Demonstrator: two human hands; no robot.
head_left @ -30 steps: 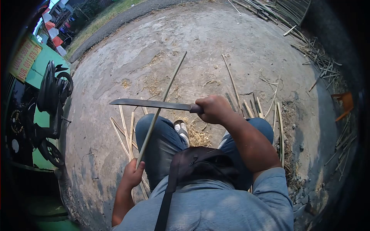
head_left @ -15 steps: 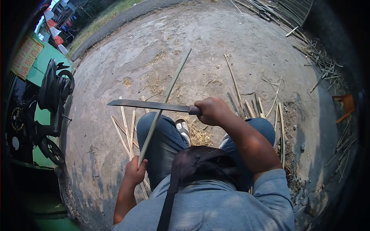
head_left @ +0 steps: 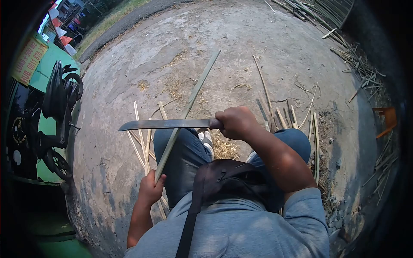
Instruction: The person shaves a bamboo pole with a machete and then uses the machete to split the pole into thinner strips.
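My right hand is closed around the dark handle of a machete, its long blade pointing left across my lap. In my left hand is the lower end of a bamboo strip, which slants up and to the right, away from me. The blade crosses the strip a little above my left knee. Pale split bamboo strips lie on the ground by that knee, and more strips lie beyond my right knee.
Shavings are heaped on the concrete between my feet. A parked motorcycle stands at the left by a green wall. Piles of bamboo lie at the far right, near an orange object. A black bag rests on my lap.
The machete has shifted slightly down, toward my left hand, along the bamboo strip. The strip's far end has moved a little up and right. Both hands keep their hold.
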